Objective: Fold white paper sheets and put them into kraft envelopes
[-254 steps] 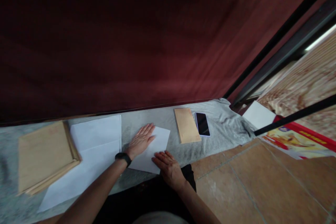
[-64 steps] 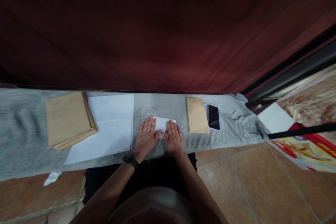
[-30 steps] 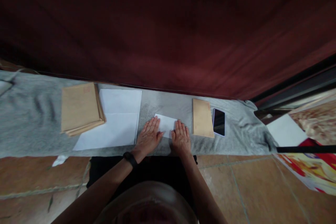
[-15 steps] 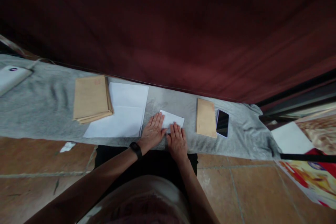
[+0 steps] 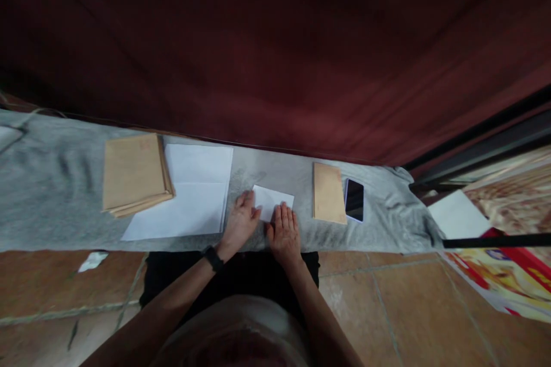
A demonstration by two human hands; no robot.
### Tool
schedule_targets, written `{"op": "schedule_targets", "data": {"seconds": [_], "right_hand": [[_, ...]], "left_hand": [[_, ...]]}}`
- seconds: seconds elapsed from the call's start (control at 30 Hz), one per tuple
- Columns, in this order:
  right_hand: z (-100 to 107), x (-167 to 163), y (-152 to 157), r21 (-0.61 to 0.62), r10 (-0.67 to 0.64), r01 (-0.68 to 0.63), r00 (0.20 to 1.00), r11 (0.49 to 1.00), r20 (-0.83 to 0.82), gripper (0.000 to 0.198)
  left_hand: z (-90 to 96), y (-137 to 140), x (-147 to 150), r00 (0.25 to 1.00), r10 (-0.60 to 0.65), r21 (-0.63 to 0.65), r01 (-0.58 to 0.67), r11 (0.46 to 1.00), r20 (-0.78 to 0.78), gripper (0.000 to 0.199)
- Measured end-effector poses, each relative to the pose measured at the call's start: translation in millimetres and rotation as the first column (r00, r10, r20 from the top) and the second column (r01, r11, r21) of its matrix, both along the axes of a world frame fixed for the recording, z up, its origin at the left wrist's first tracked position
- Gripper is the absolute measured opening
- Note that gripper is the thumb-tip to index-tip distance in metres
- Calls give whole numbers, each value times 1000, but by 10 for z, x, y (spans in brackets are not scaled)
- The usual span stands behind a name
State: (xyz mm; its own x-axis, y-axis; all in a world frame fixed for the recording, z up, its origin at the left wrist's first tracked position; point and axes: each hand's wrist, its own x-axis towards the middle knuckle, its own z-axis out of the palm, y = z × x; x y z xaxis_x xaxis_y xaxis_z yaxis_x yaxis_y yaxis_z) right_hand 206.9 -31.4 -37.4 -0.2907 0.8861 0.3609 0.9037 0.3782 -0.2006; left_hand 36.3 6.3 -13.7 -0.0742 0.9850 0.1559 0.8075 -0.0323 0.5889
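Note:
A small folded sheet of white paper point(image 5: 272, 199) lies on the grey cloth in front of me. My left hand point(image 5: 241, 219), with a dark band on its wrist, is at the paper's left edge. Its fingers are bent there and its thumb reaches onto the edge, so the hand looks closed on it. My right hand point(image 5: 284, 235) rests flat with fingers stretched out over the paper's lower right part. Left of my hands is a stack of larger white sheets point(image 5: 200, 206) with a crease across the top one.
Brown envelopes point(image 5: 131, 172) are piled over the sheets' left side. To the right lie another brown envelope point(image 5: 329, 192) and a phone point(image 5: 354, 199). The grey cloth point(image 5: 387, 223) covers a narrow surface against a dark red panel point(image 5: 275, 80). A colourful box point(image 5: 508, 275) stands at lower right.
My left hand has drawn back from lying flat on the paper to its left edge, fingers now bent. My right hand stays on the paper. The view has shifted slightly.

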Motion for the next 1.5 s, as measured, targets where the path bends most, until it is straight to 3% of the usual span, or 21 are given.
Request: {"op": "schedule_targets", "data": {"seconds": [0.13,0.23,0.37,0.47,0.53,0.63,0.7,0.77,0.83,0.93,1.0,1.07,1.17,1.27,1.4,1.5], "right_hand": [[38,-18,14,-34,-20,21,1000,999,13,60],[67,-44,38,-70,-45,46,999,997,17,60],[208,-57,114,-150,-62,59,998,987,-11,51],[410,-34,211,-254,-132,60,952,965,-277,45],[536,-20,285,-306,-200,49,852,951,-484,42],[607,-30,384,-389,-270,-90,579,917,-770,48],[555,-56,435,-441,-353,-204,357,874,-865,49],[450,-84,475,-478,-410,-232,284,847,-867,48],[335,-96,502,-488,-415,-188,326,852,-850,43],[225,-73,509,-466,-389,-90,426,880,-817,39],[206,-40,490,-406,-348,19,554,913,-756,43],[211,-13,464,-282,-269,111,739,953,-618,46],[211,-2,444,-136,-104,57,922,989,-372,43],[173,-13,460,-115,14,-36,983,993,-181,43],[107,-17,484,-127,40,-45,998,991,-40,50],[68,-19,480,-108,47,-49,999,993,-16,52]], "left_hand": [[-58,199,-124,925,156,-106,-126,986,346,54],[-10,216,-147,755,243,-221,-132,966,609,61],[286,132,-73,524,254,-276,-37,960,813,65],[538,99,-30,412,236,-252,-18,968,880,64],[624,98,-33,402,249,-241,-72,968,881,63],[597,94,-61,467,293,-261,-134,956,834,63],[512,77,-71,490,283,-285,-72,956,824,63],[409,59,-69,512,236,-288,23,957,826,63],[305,55,-66,551,183,-269,79,960,814,61],[160,98,-91,651,158,-243,41,969,743,58],[82,143,-129,737,158,-232,-1,973,657,56],[27,176,-167,823,134,-221,-10,975,552,54],[-14,168,-200,915,69,-204,15,979,398,51],[-19,104,-210,973,41,-206,7,979,228,52],[41,34,-173,997,67,-176,-60,983,30,51],[94,70,-31,997,-67,-43,66,997,-26,51]]}}
